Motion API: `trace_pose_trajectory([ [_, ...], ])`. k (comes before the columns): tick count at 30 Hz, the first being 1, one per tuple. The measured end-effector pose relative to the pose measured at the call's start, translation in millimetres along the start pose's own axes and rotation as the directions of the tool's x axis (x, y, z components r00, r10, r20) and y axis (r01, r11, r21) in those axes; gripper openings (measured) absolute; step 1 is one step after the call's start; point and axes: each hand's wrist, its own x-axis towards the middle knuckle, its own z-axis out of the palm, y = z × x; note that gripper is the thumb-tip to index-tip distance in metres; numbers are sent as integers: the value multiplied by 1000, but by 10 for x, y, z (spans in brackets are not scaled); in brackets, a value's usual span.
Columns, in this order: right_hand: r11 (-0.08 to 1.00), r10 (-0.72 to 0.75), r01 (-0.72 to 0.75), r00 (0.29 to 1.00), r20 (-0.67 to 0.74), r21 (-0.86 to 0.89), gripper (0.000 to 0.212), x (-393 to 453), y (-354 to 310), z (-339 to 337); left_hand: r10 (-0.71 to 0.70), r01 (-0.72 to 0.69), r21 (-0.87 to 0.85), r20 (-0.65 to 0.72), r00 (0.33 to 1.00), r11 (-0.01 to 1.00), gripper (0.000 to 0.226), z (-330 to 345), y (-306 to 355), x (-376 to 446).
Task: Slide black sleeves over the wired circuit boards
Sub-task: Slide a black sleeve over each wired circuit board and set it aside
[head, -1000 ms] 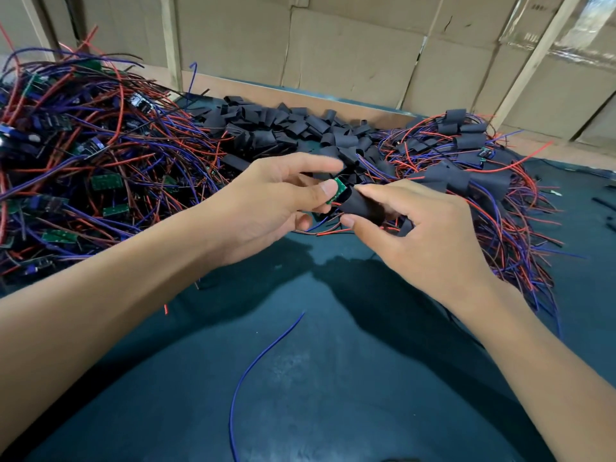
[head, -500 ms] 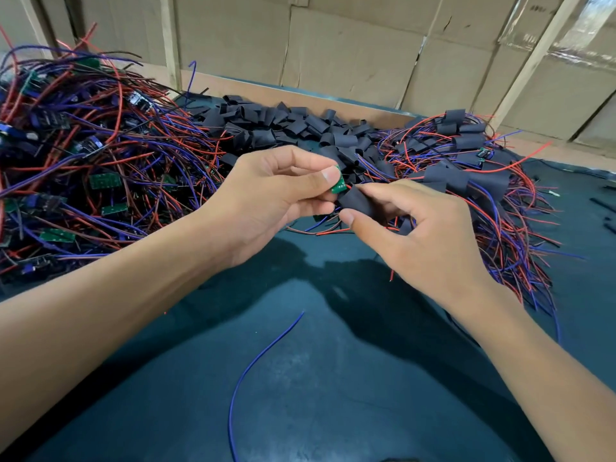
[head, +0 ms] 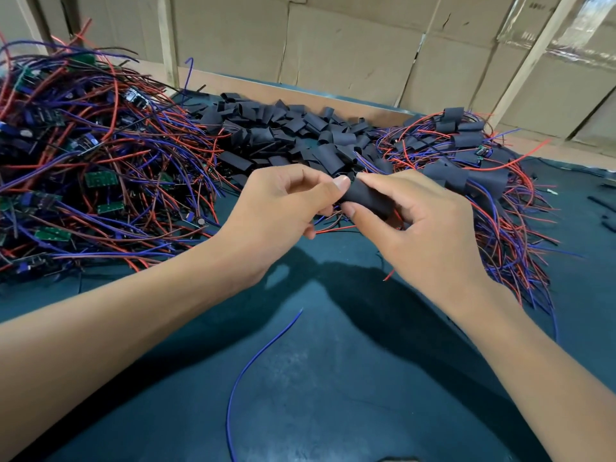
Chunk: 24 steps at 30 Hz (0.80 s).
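My right hand [head: 420, 228] pinches a black sleeve [head: 366, 199] between thumb and forefinger above the dark green table [head: 333, 378]. My left hand [head: 280, 211] closes on the sleeve's left end with thumb and fingers. The green circuit board is hidden inside the sleeve; its red and blue wires [head: 330, 228] trail out below my hands. A heap of bare wired boards [head: 93, 175] fills the left. Loose black sleeves [head: 283, 135] are piled at the back middle. Sleeved boards with wires [head: 473, 168] lie at the right.
A loose blue wire [head: 253, 358] curves across the table near me. A wooden ledge [head: 333, 98] and cardboard wall [head: 350, 45] close off the back. A few black scraps [head: 603, 205] lie at the far right.
The green board end that showed at my left thumb has gone into the sleeve. My hands have drawn closer together.
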Motion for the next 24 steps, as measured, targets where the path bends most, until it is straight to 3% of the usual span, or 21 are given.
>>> trace_pose_trajectory([
  [5,998,-66,66,996,57,-11,32,27,44,-53,70,-90,172,123,990,981,24,-37,63,-6],
  [9,977,-200,196,979,-46,-85,30,78,42,-146,169,-182,303,71,983,935,23,-143,157,85],
  [10,964,-243,228,965,-101,-139,29,107,57,-213,252,-251,431,56,966,867,22,-232,170,137],
  [11,944,-290,254,943,-164,-209,28,138,84,-297,343,-308,624,68,937,718,23,-343,175,195],
  [13,913,-348,252,892,-290,-320,27,189,182,-482,375,-256,921,135,917,295,33,-618,129,353],
  [14,921,-320,205,884,-341,-333,26,211,248,-568,273,-157,972,106,956,173,40,-752,96,427],
  [16,944,-164,31,908,-384,-330,27,247,407,-707,-1,43,997,-43,999,56,51,-936,22,529],
  [18,926,-24,-114,934,-356,-361,29,261,583,-787,-139,56,995,-67,988,-86,47,-997,-32,559],
  [21,844,167,-226,973,-162,-486,29,240,739,-742,-138,25,996,-37,990,-89,39,-969,-51,589],
  [24,735,465,-402,885,-25,-545,42,224,730,-602,-204,-13,997,-3,979,-80,45,-963,4,581],
])
